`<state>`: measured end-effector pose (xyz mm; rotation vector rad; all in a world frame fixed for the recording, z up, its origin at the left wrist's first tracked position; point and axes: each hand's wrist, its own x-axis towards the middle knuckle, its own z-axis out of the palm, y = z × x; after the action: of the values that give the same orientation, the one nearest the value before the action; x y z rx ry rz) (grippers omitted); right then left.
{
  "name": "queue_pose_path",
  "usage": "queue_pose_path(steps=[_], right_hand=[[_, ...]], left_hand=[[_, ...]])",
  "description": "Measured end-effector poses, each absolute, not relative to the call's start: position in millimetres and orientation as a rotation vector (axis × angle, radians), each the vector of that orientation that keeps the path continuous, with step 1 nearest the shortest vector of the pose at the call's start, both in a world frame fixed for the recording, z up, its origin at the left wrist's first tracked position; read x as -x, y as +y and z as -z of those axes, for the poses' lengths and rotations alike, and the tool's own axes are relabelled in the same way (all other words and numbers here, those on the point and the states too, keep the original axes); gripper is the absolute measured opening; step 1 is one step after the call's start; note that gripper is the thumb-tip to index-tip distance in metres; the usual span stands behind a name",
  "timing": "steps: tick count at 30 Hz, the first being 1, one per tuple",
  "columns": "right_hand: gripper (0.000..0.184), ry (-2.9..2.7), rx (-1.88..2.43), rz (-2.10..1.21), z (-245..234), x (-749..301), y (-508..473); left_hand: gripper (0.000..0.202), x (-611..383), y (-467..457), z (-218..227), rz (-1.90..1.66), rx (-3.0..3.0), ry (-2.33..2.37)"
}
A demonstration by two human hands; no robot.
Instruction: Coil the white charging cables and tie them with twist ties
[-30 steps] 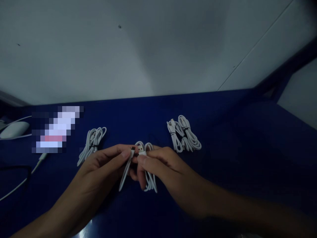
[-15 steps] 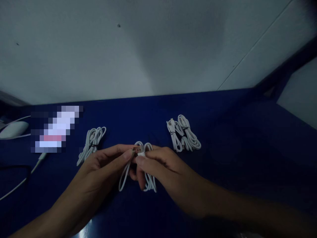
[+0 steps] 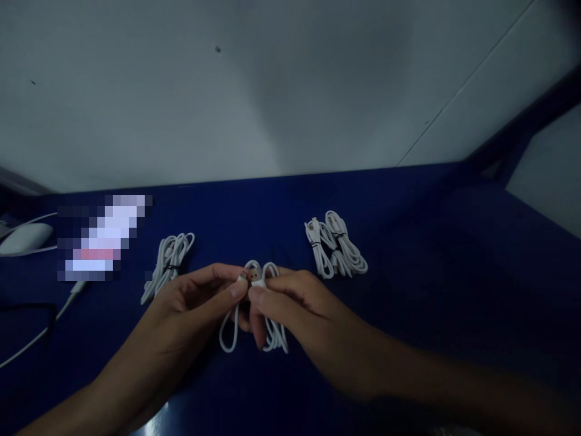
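My left hand (image 3: 190, 303) and my right hand (image 3: 295, 303) meet over the middle of the blue table (image 3: 408, 272). Both pinch a white USB cable (image 3: 254, 309) between thumb and fingers. The left hand holds one plug end against the plug held by the right hand. The cable's loops hang below my fingers and rest on the table. Part of the cable is hidden behind my right fingers.
A coiled white cable bundle (image 3: 169, 259) lies to the left, and two tied bundles (image 3: 336, 245) lie to the right. Far left are a white mouse (image 3: 25, 237), a blurred-out object (image 3: 102, 237) and a thin white lead (image 3: 40, 330). A grey wall rises behind.
My left hand has brought its cable end in to the plug in my right hand. The straight stretch of cable below has curled into a loop.
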<state>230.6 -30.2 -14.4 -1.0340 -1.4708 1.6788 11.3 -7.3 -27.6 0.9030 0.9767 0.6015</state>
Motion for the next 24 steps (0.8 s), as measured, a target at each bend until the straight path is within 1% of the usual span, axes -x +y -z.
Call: queue_pose_path(steps=[9, 14, 24], right_hand=[[0.053, -1.462, 1.090, -1.687, 12.6, -230.9, -31.8], [0.054, -1.474, 1.167, -1.695, 8.5, -231.1, -32.5], [0.053, -1.456, 1.139, -1.701, 11.0, -231.2, -33.1]], left_hand=[[0.022, -11.3, -6.4, 28.4, -0.577, -0.926, 0.994], [0.027, -13.1, -6.6, 26.7, -0.572, -0.951, 0.974], [0.023, -11.4, -6.5, 24.7, -0.574, -0.937, 1.004]])
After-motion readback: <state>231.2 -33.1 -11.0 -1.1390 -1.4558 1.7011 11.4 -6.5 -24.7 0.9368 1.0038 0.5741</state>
